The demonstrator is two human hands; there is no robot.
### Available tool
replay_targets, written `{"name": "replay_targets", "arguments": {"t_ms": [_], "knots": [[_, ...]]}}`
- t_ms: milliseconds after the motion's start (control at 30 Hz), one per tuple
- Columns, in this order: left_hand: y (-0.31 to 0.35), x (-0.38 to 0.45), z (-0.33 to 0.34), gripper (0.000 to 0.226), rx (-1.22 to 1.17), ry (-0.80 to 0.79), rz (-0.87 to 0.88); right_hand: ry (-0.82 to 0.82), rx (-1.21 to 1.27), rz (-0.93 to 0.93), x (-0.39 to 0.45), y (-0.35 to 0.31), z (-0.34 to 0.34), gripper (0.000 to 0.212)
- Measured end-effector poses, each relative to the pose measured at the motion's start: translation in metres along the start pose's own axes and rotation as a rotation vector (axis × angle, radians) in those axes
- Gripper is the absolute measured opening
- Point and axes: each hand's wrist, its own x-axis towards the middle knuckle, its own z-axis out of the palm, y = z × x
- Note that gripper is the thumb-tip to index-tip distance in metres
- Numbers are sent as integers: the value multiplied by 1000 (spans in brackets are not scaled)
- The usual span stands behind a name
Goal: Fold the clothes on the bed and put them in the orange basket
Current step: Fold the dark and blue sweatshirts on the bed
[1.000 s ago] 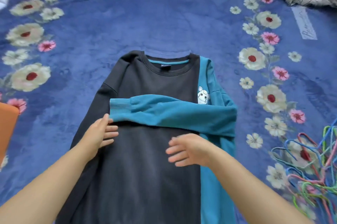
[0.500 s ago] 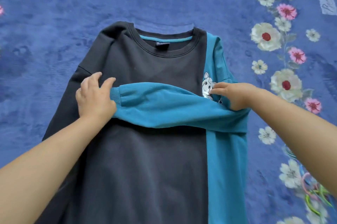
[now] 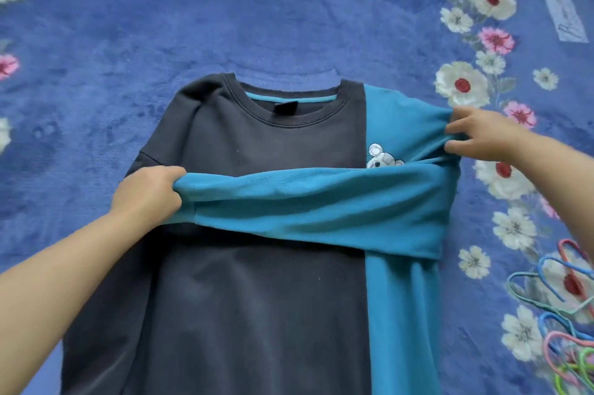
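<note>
While the sweatshirt (image 3: 257, 250) is lying flat and face up on the blue floral bedspread (image 3: 225, 9), collar at the far side and hem running off the near edge of view, I am working it from left to right. My left hand (image 3: 149, 193) is gripping the cuff of the teal sleeve (image 3: 305, 201), fingers curled tight round the ribbing, holding it over the dark grey chest. That sleeve is stretching across the body toward the right, just below the small bear patch (image 3: 382, 159). My right hand (image 3: 482, 134) is pinching the teal shoulder fabric at the right edge, thumb and fingers closed on a bunched ridge of cloth.

The knit is looking thick, soft and limp, so I judge it will sag and crease wherever it is unsupported; cuff, shoulder seam and hem are the firmest places to take hold. Coloured hangers (image 3: 565, 330) are lying near right. No orange basket is showing in view.
</note>
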Motion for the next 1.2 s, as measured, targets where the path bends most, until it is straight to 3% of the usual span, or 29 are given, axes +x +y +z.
{"name": "replay_targets", "arguments": {"t_ms": [133,200,267,333,400,467,533,600,667,733,800,867,1000,1200], "knots": [[2,21,-11,24,56,16,-121,58,457,413,19,3,10,25],[7,28,-12,17,202,5,-149,199,477,513,27,5,17,26],[9,32,-6,26,347,50,-126,316,459,445,28,-4,27,33],[10,35,2,44,308,79,-107,410,399,164,22,-20,36,48],[12,37,4,44,198,73,-130,498,152,-124,12,-26,52,52],[11,40,5,37,190,70,-127,541,-59,-170,7,-22,71,37],[10,42,6,31,182,87,-122,548,-41,-26,9,-14,80,16],[10,43,6,24,164,124,-118,553,160,163,12,-10,79,18],[10,44,6,18,154,139,-115,526,600,224,15,-9,66,32],[10,44,4,18,149,145,-103,411,1168,149,15,-18,45,57],[11,44,2,18,162,144,-94,244,1381,65,16,-18,27,67],[13,46,1,17,172,124,-92,106,1216,53,18,-17,9,55],[14,49,1,13,59,22,-106,-34,571,196,38,0,-9,29],[23,62,-6,21,33,-225,-3,-253,-323,270,52,0,-4,28]]}}
